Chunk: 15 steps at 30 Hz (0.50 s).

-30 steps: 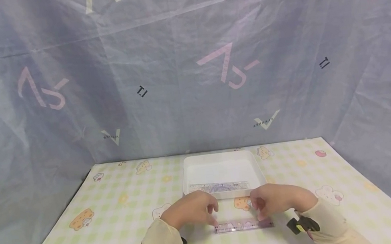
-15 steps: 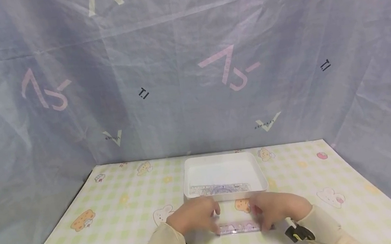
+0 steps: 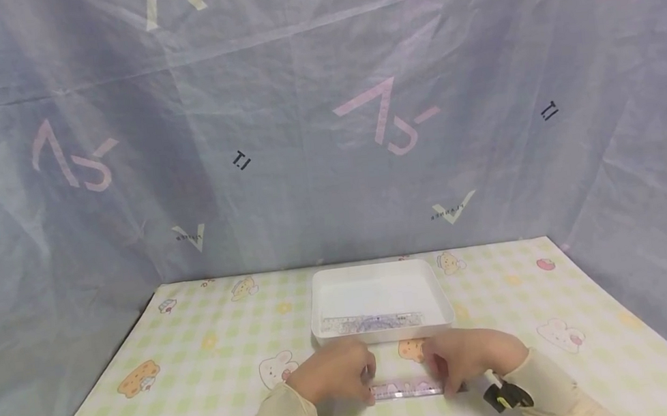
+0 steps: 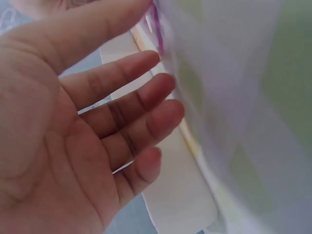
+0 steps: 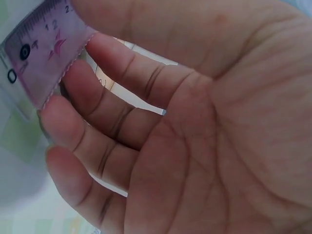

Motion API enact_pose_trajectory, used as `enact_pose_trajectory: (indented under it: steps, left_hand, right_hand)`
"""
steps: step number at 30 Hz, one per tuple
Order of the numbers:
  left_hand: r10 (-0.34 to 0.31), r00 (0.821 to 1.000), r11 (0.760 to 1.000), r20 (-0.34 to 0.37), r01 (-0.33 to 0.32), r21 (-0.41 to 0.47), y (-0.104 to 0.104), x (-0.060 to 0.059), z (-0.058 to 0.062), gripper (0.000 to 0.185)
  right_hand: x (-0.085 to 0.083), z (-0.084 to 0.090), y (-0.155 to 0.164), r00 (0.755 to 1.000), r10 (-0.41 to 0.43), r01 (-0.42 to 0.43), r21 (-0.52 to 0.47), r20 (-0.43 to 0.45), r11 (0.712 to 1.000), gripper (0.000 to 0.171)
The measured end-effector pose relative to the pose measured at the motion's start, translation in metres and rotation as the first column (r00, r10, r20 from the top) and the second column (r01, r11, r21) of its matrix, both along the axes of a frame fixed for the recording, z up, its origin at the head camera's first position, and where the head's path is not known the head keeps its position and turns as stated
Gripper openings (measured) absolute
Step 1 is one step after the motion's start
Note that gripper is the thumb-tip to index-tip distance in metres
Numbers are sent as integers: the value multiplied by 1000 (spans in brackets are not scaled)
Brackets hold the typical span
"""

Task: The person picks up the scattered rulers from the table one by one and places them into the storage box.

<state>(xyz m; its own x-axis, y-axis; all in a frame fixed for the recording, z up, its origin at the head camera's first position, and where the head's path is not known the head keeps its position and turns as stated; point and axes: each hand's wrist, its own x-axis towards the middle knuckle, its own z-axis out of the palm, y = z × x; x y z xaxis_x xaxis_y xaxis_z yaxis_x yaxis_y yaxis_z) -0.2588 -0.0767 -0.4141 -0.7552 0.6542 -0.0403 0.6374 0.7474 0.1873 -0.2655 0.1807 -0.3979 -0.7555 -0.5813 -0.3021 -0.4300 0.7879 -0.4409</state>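
A pale purple ruler [image 3: 406,389] lies crosswise near the table's front edge. My left hand [image 3: 368,384] pinches its left end and my right hand [image 3: 443,378] pinches its right end. In the right wrist view the ruler's printed end [image 5: 44,53] sits between the thumb and the index finger of my right hand [image 5: 83,29]. In the left wrist view the ruler [image 4: 214,73] is a blur just past the fingertips of my left hand [image 4: 151,34]. Just beyond the hands stands a white tray [image 3: 371,269].
Another clear ruler with a protractor arc [image 3: 374,321] lies in the tray along its near wall. The table has a green checked cloth [image 3: 201,346] with cartoon prints. A grey plastic sheet [image 3: 325,133] hangs behind and at both sides.
Both hands have dropped slightly and closed in on the ruler's ends; the right hand now covers the right end. The ruler has stayed in about the same place.
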Motion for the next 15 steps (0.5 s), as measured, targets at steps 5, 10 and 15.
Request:
enact_pose_trajectory:
  steps: [5,10,15]
  left_hand:
    - [0,1000,1000,-3,0,-4,0,3,0,19]
    - [-6,1000,1000,-19,6,-15,2,4,0,17]
    - [-18,998,1000,-55,16,-25,4,6,-2,15]
  right_hand:
    - [2,2,-1,1000,-7,7,6,-6,1000,36]
    - [4,3,-2,999,-45,45,28,-11,999,37]
    - [6,1,-2,998,-55,56,30,-18,998,37]
